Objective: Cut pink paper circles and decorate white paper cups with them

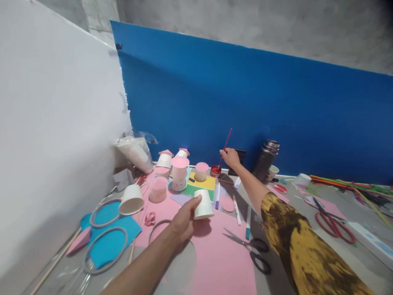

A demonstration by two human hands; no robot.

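Note:
My left hand (185, 218) grips a white paper cup (204, 205), turned upside down, with faint green marks near its rim. It is held just over the pink paper (227, 254). Farther off, my right hand (229, 157) pinches a thin red paintbrush (227, 138), its lower end in a small pot of red paint (215, 171). Left of the pot stand several paper cups topped with pink, among them a tall stacked one (179, 174) and a short one (202, 171). A loose white cup (131, 199) lies tilted to the left.
Black-handled scissors (250, 246) and markers (248, 223) lie near my right forearm. A dark flask (266, 159) stands before the blue board (239, 94). Red-handled scissors (333, 223) and pipe cleaners (337, 182) are at right. Grey rings (105, 249) rest on blue felt at left, below stacked cups (135, 153).

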